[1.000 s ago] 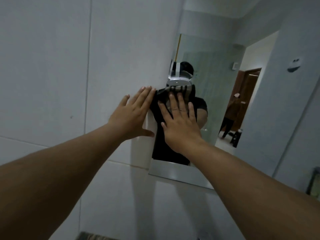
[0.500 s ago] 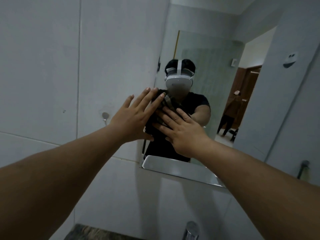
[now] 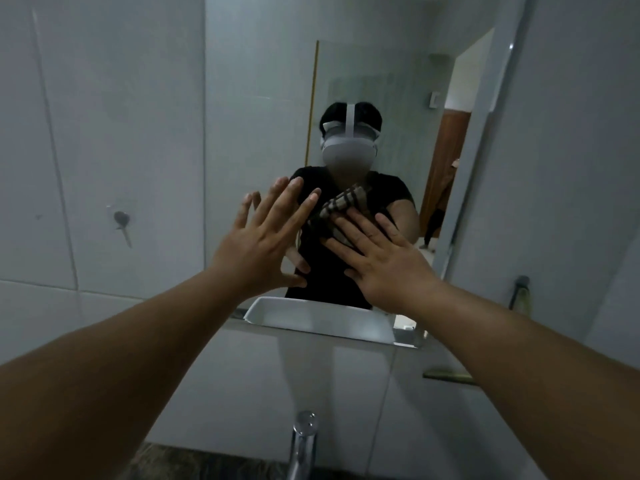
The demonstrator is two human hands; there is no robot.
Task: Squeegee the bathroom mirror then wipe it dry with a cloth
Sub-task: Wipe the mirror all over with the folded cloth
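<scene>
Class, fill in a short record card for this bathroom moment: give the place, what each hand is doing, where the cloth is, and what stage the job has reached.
Place: bathroom mirror on a tiled wall, above a tap
Left hand: fingers spread straight, palm toward the glass, holding nothing
Right hand: flat, fingers straight, pressing the cloth against the mirror
Cloth: striped, bunched under the right fingers
Squeegee: not in view
Stage: wiping with the cloth
</scene>
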